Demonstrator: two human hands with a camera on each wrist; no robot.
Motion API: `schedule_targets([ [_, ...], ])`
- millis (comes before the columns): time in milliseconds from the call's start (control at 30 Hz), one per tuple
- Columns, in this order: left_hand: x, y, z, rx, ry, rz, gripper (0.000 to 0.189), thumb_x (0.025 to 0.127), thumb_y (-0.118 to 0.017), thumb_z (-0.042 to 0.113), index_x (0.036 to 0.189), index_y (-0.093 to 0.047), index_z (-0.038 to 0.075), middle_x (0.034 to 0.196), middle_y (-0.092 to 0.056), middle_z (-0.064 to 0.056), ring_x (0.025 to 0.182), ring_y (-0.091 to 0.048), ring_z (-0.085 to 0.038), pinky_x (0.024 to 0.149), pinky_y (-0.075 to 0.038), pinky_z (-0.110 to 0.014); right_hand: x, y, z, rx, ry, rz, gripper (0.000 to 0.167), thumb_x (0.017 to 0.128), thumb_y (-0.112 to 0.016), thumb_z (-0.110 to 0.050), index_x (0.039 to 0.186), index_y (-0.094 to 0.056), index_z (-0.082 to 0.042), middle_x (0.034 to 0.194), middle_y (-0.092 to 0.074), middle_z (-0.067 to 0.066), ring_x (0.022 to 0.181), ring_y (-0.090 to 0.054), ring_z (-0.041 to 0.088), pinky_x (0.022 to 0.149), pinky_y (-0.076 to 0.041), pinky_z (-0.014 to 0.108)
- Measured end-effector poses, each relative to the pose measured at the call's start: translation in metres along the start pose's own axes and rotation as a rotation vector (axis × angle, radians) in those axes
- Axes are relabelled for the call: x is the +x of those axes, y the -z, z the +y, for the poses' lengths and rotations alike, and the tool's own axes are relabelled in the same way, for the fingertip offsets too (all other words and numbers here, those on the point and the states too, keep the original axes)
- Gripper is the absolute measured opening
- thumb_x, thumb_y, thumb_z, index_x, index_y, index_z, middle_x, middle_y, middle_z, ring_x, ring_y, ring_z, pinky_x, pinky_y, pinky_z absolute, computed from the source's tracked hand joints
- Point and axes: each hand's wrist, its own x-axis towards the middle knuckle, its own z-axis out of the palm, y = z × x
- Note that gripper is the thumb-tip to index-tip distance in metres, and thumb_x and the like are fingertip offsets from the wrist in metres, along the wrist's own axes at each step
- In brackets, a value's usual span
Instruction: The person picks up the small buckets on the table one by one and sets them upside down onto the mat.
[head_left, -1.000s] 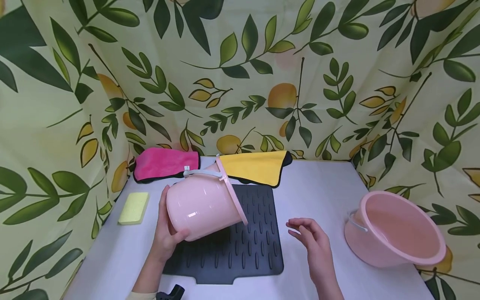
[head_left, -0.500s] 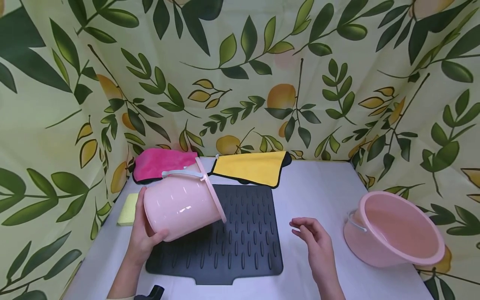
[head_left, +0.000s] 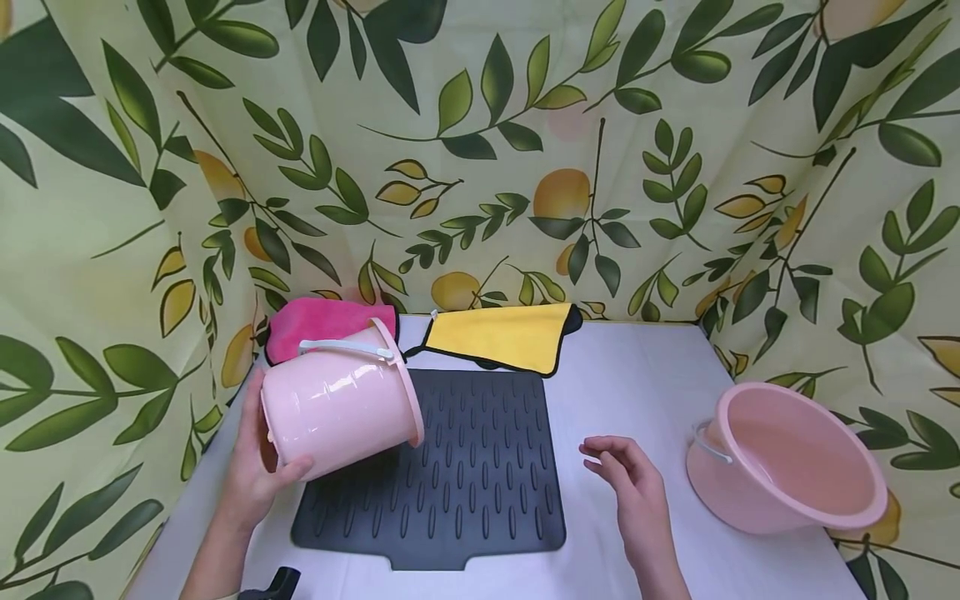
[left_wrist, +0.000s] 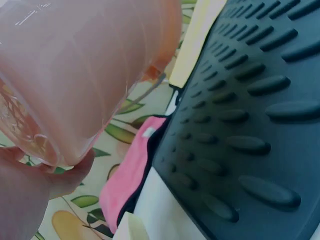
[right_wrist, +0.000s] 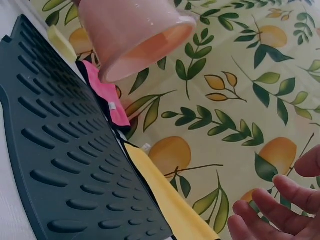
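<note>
My left hand [head_left: 253, 467] grips a small pink bucket [head_left: 333, 408] round its base, thumb along the lower side. The bucket is tipped on its side above the left part of a dark ribbed mat [head_left: 465, 467], its rim facing right and its pale handle lying along the top. In the left wrist view its patterned bottom [left_wrist: 22, 120] shows by the fingers. My right hand [head_left: 633, 500], fingers loosely bent, holds nothing; it hovers between the mat and a larger pink bucket [head_left: 787, 467] on the right. The larger bucket's mouth leans toward the right, its handle hanging on the left.
Behind the mat lie a pink cloth [head_left: 322, 321] and a yellow cloth [head_left: 502, 333], both with black edging. A pale yellow sponge [right_wrist: 62, 44] is at the left, hidden in the head view. A leaf-and-fruit patterned curtain [head_left: 480, 208] surrounds the white table [head_left: 630, 367].
My left hand has carried the small bucket leftward, off the middle of the mat, and now covers the sponge in the head view. The right hand has hardly moved.
</note>
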Motion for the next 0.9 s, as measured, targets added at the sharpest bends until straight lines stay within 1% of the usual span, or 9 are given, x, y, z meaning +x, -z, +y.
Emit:
schedule_targets([
  [167,0.000,0.004,-0.001,0.123,0.023,-0.017,0.130,0.068,-0.076,-0.010,0.176,-0.013,0.028,0.166,-0.031,-0.002,0.139,-0.038,-0.020,0.093,-0.054,-0.017,0.001,0.001,0.001,0.004,0.013,0.005,0.028,0.116,-0.052,-0.017,0.129,-0.067,0.003,0.129,-0.067,0.019,0.115,-0.071,0.019,0.096,-0.058,0.025],
  [333,0.000,0.009,0.000,0.205,0.014,-0.021,0.130,0.069,-0.078,-0.008,0.176,-0.013,0.029,0.167,-0.031,-0.001,0.137,-0.040,-0.019,0.096,-0.052,-0.015,0.001,0.001,0.001,0.003,0.001,0.008,0.029,0.116,-0.052,-0.019,0.129,-0.067,0.002,0.129,-0.067,0.019,0.114,-0.071,0.019,0.096,-0.058,0.025],
  [467,0.001,0.010,0.002,0.277,0.000,-0.007,0.128,0.068,-0.080,-0.004,0.176,-0.018,0.026,0.166,-0.033,0.002,0.136,-0.040,-0.019,0.093,-0.051,-0.013,0.000,0.000,0.002,-0.001,-0.007,0.009,0.030,0.116,-0.052,-0.019,0.130,-0.066,0.004,0.131,-0.066,0.022,0.114,-0.071,0.019,0.096,-0.058,0.025],
  [567,0.001,0.010,0.004,0.335,0.003,0.000,0.129,0.066,-0.083,-0.001,0.175,-0.020,0.025,0.166,-0.033,0.005,0.133,-0.040,-0.019,0.090,-0.050,-0.012,0.001,0.000,0.003,-0.002,-0.001,0.011,0.031,0.116,-0.052,-0.019,0.131,-0.065,0.005,0.131,-0.066,0.023,0.113,-0.072,0.018,0.095,-0.058,0.024],
  [633,0.002,0.011,0.005,0.361,0.013,0.003,0.129,0.065,-0.084,0.000,0.175,-0.021,0.025,0.167,-0.033,0.004,0.132,-0.041,-0.017,0.088,-0.049,-0.012,0.001,-0.001,0.004,0.001,0.001,0.010,0.030,0.116,-0.051,-0.018,0.130,-0.066,0.004,0.130,-0.066,0.022,0.112,-0.072,0.018,0.095,-0.059,0.024],
  [733,0.004,0.013,0.008,0.391,0.024,0.005,0.131,0.063,-0.087,0.000,0.175,-0.022,0.025,0.169,-0.031,-0.001,0.133,-0.039,-0.016,0.090,-0.047,-0.010,0.002,-0.001,0.004,0.005,0.004,0.007,0.029,0.116,-0.051,-0.017,0.130,-0.066,0.004,0.128,-0.068,0.018,0.112,-0.072,0.019,0.095,-0.059,0.025],
  [767,0.004,0.013,0.009,0.409,0.029,0.008,0.131,0.063,-0.088,0.001,0.175,-0.023,0.026,0.170,-0.030,-0.002,0.134,-0.038,-0.015,0.092,-0.047,-0.012,0.002,-0.001,0.004,0.006,0.002,0.008,0.028,0.116,-0.051,-0.017,0.129,-0.067,0.003,0.127,-0.068,0.016,0.112,-0.072,0.020,0.095,-0.059,0.026],
  [833,0.006,0.015,0.011,0.435,0.034,0.009,0.132,0.062,-0.089,0.002,0.175,-0.024,0.026,0.173,-0.026,-0.005,0.139,-0.035,-0.017,0.102,-0.051,-0.027,0.002,-0.002,0.004,0.007,-0.003,0.009,0.028,0.116,-0.051,-0.017,0.128,-0.067,0.003,0.126,-0.069,0.014,0.113,-0.073,0.020,0.096,-0.059,0.026],
  [900,0.007,0.017,0.012,0.443,0.032,0.005,0.134,0.061,-0.090,0.002,0.175,-0.024,0.026,0.176,-0.022,-0.006,0.144,-0.032,-0.022,0.110,-0.050,-0.050,0.002,-0.002,0.004,0.008,-0.007,0.009,0.029,0.117,-0.051,-0.018,0.128,-0.067,0.003,0.126,-0.069,0.013,0.113,-0.072,0.021,0.096,-0.059,0.026],
])
